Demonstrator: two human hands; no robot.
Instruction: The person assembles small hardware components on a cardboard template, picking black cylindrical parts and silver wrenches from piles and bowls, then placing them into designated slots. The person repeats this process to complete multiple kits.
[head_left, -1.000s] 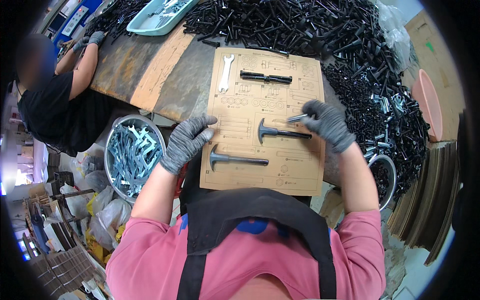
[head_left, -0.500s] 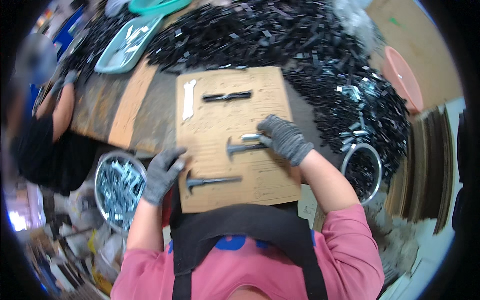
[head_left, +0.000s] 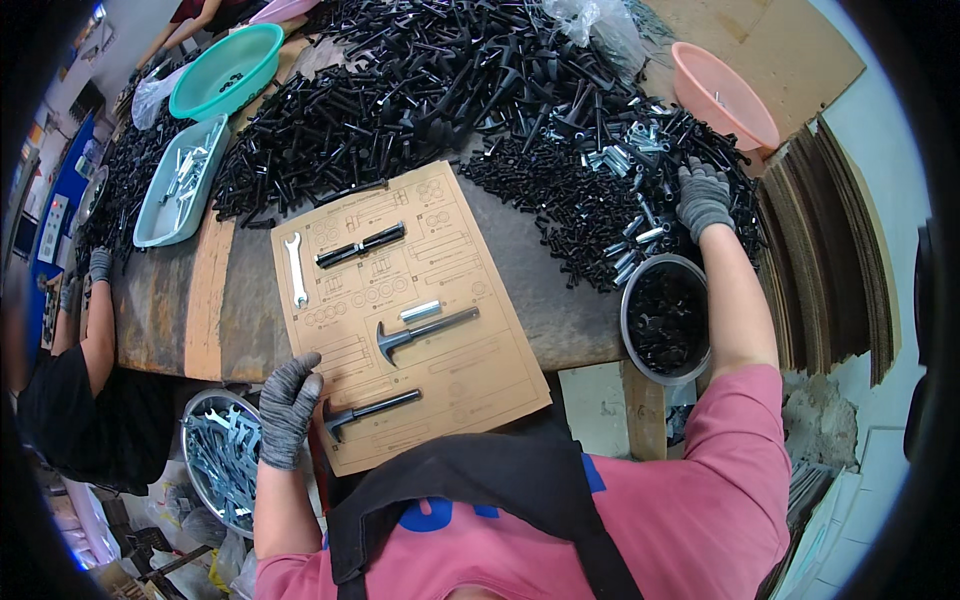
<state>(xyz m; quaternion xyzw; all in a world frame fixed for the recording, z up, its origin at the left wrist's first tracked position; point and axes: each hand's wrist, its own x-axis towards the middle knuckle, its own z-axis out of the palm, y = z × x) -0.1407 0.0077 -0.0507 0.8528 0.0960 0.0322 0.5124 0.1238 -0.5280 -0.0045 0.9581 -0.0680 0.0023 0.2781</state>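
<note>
A brown cardboard sheet [head_left: 440,300] with printed line drawings lies tilted over the table's near edge. On it are a silver open-ended wrench [head_left: 296,270], a black threaded rod-like piece [head_left: 360,246], a silver cylindrical sleeve [head_left: 419,312] and two black bolts with curved, hook-like heads, an upper one [head_left: 428,334] and a lower one [head_left: 374,412]. My left hand [head_left: 288,412], in a grey knit glove, is closed at the sheet's lower left edge. My right hand [head_left: 705,197], gloved alike, reaches onto the pile at the right, fingers apart among silver sleeves [head_left: 640,235]; its fingertips are partly hidden.
Black bolts [head_left: 400,100] heap across the table's far side. A steel bowl of black parts [head_left: 665,320] stands right, a bowl of wrenches [head_left: 222,455] lower left. Plastic basins [head_left: 725,95] and trays [head_left: 150,205] sit around. Cardboard stacks [head_left: 835,250] stand right. A co-worker's arm [head_left: 98,320] is left.
My right hand has left the silver sleeve on the sheet and moved right onto the pile. The sheet appears turned counterclockwise as the view shifts; my left hand stays at its edge.
</note>
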